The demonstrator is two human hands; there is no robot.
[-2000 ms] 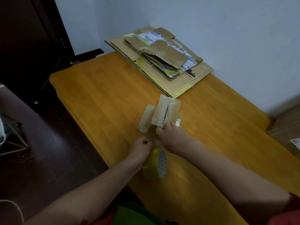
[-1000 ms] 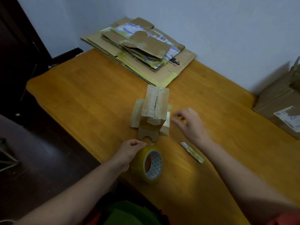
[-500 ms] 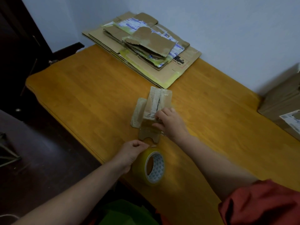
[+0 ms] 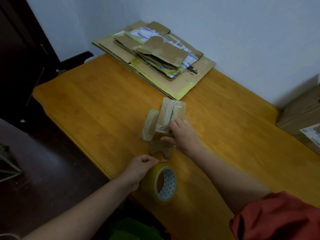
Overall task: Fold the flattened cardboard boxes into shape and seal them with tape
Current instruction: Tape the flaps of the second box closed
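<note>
A small taped cardboard box stands on the wooden table, with one flap out to its left and a notched flap toward me. My right hand grips the box's near end, fingers over the top and thumb across the front. A yellow tape roll stands on edge by the table's near edge. My left hand is just left of the roll and pinches the tape's loose end. A stack of flattened cardboard boxes lies at the far edge against the wall.
A larger cardboard box with a label stands at the table's right edge. The table's left edge drops to a dark floor. A dark door is at the far left.
A second ago my right hand was off the box, open, near a small cutter on the table. It has come back onto the box's near end. My left hand stays by the roll.
</note>
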